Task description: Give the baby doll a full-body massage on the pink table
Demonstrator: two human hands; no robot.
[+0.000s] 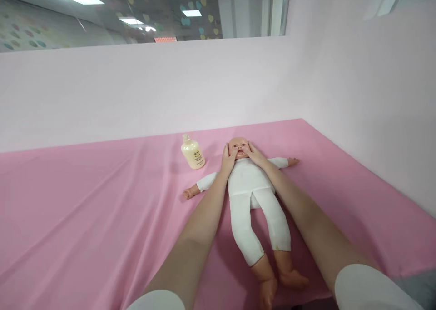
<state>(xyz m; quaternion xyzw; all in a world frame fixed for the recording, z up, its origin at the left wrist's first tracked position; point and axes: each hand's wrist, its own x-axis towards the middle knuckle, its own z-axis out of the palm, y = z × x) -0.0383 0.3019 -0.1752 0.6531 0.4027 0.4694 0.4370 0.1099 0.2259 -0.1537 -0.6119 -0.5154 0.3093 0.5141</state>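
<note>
A baby doll with a white cloth body lies on its back, its head away from me and its bare feet toward me. My left hand cups the left side of the doll's head, thumb on the cheek by the mouth. On the other side my right hand holds the head in the same way, its thumb near the mouth. The fingers of both hands curl round the sides of the head and are partly hidden. The doll's arms stretch out sideways beyond my forearms.
A pale yellow pump-style bottle stands tilted-looking on the pink sheet, left of the doll's head. The sheet has folds on the left. A white wall rises behind and another at right. Above the back wall is a window.
</note>
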